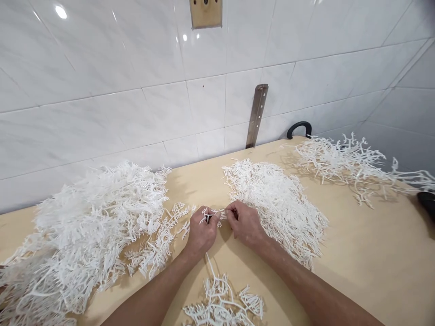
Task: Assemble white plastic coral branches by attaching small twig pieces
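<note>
Fingers of my left hand point(203, 230) are closed round a white branching plastic sprig point(217, 213) near the middle of the table. My right hand point(245, 222) pinches the sprig's right end between thumb and forefinger. A thin white stem runs down from below my left hand to a spread of branched white pieces point(220, 303) at the near edge. Just behind my right hand lies a dense heap of small white sprigs point(277, 203). Left of my left hand, loose white sprigs point(154, 249) border a larger feathery white heap point(98, 226).
Bare white branched stems point(340, 158) are piled at the far right of the tan tabletop point(370, 262), beside a black curved handle point(299, 129). A metal strip point(257, 115) leans against the tiled wall point(136, 117). A dark object point(426, 203) sits at the right edge.
</note>
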The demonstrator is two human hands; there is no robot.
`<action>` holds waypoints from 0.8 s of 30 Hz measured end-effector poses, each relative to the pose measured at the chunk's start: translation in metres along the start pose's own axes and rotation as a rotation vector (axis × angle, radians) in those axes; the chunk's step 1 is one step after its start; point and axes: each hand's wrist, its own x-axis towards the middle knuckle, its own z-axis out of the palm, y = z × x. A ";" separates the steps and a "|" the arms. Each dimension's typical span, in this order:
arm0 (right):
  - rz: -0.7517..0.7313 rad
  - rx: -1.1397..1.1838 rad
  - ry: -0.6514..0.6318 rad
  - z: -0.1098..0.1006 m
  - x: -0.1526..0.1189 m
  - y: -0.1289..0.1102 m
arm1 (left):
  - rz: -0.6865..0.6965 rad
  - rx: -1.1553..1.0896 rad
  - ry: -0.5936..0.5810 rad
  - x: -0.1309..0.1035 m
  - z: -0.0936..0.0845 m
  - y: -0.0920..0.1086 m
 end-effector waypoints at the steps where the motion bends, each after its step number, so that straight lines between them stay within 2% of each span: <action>1: 0.039 0.001 0.012 0.000 0.001 0.000 | -0.004 -0.006 0.010 -0.001 0.000 0.000; 3: 0.112 0.066 -0.002 -0.001 0.003 0.001 | -0.018 -0.039 0.027 -0.001 0.000 0.002; 6: 0.156 0.269 -0.101 -0.008 0.002 0.002 | -0.021 -0.107 0.036 -0.001 0.000 0.004; 8: 0.134 0.353 -0.178 -0.013 0.002 0.003 | -0.011 -0.137 0.031 0.000 0.001 0.005; 12: 0.032 0.334 -0.288 -0.018 0.001 0.002 | -0.017 -0.156 0.042 0.000 0.002 0.003; 20: 0.085 0.395 -0.265 -0.017 0.001 0.002 | -0.018 -0.153 0.018 0.000 0.003 0.001; 24: 0.089 0.398 -0.244 -0.017 -0.001 0.002 | 0.024 -0.131 0.003 0.000 0.003 0.001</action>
